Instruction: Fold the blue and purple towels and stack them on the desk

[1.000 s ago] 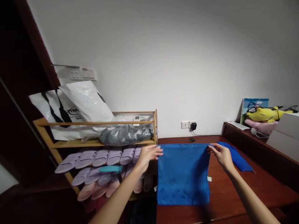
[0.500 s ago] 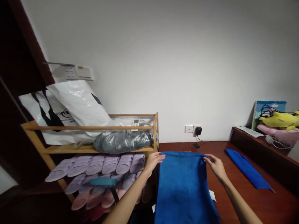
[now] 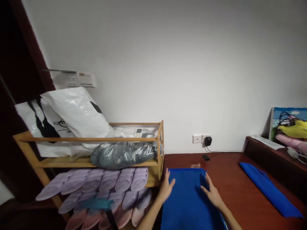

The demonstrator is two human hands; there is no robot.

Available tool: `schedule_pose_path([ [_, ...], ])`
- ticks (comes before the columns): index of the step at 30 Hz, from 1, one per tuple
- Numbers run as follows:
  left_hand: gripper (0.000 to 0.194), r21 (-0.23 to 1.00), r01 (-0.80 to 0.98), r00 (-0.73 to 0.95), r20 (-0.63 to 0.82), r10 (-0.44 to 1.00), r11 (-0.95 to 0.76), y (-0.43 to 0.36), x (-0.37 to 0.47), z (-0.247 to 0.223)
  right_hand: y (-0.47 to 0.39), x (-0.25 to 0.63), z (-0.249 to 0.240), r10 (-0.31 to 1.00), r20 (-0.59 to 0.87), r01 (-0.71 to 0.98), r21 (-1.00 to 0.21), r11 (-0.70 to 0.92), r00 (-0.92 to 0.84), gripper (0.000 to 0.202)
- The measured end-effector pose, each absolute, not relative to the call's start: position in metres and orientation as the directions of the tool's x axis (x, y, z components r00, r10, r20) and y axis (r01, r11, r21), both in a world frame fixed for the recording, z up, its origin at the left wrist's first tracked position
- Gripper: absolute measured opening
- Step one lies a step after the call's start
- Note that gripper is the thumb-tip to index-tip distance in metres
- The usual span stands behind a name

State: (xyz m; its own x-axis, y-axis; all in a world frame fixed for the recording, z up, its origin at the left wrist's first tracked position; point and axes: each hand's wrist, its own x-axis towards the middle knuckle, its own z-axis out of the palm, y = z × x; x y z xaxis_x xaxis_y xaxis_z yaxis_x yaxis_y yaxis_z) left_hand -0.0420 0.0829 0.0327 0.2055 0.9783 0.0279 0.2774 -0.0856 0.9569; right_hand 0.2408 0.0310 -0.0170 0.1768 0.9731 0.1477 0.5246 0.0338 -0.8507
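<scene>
A blue cloth point(image 3: 185, 201) lies spread flat on the red-brown wooden table point(image 3: 231, 182), its far edge fairly straight. At its left edge is my left hand point(image 3: 166, 187), thumb and fingers apart, gripping nothing. My right hand point(image 3: 212, 193) hovers over or rests on the right edge, also with spread fingers; whether it touches the cloth I cannot tell. The near part of the cloth runs out of view at the bottom. Farther right on the table lies a second blue cloth point(image 3: 268, 190), folded into a long narrow strip.
Left of the table stands a wooden shoe rack point(image 3: 141, 163) holding several lilac slippers point(image 3: 109, 180), white bags point(image 3: 76, 111) and a remote control point(image 3: 138, 132). A black plug point(image 3: 208, 141) sits in the wall socket. The raised ledge at right carries a yellow plush toy point(image 3: 294, 129).
Both hands have let go of the cloth's far corners. The cloth, held up before, now lies flat on the table. The view has shifted slightly.
</scene>
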Motion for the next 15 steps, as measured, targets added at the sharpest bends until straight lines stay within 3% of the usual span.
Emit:
schedule_pose_path([
  [1,0.064,0.929,0.346,0.222,0.059,0.973,-0.135,0.074,-0.038,0.021,0.028,0.237,-0.027,0.979,0.147,0.626,-0.779,0.027,0.14,0.074],
  [4,0.055,0.608,0.695,0.386,0.133,0.913,-0.383,0.053,-0.031,-0.008,0.019,0.228,-0.044,0.988,0.14,0.846,-0.533,0.022,0.062,0.061],
  [6,0.052,0.399,0.79,0.449,0.14,0.883,-0.465,0.046,-0.03,-0.014,0.016,0.225,-0.045,0.99,0.128,0.89,-0.456,0.004,0.061,0.06],
  [8,0.051,0.276,0.835,0.452,0.151,0.879,-0.477,0.043,-0.03,-0.011,0.016,0.224,-0.041,0.993,0.107,0.901,-0.433,-0.005,0.057,0.061],
  [11,0.052,0.185,0.86,0.441,0.195,0.876,-0.475,0.033,-0.027,-0.005,0.014,0.233,-0.039,0.995,0.096,0.891,-0.453,0.013,0.034,0.059],
  [15,0.064,0.171,0.712,0.642,0.235,0.73,-0.681,-0.003,-0.017,-0.036,-0.003,0.294,-0.048,0.97,0.191,0.899,-0.434,-0.055,0.152,0.055],
])
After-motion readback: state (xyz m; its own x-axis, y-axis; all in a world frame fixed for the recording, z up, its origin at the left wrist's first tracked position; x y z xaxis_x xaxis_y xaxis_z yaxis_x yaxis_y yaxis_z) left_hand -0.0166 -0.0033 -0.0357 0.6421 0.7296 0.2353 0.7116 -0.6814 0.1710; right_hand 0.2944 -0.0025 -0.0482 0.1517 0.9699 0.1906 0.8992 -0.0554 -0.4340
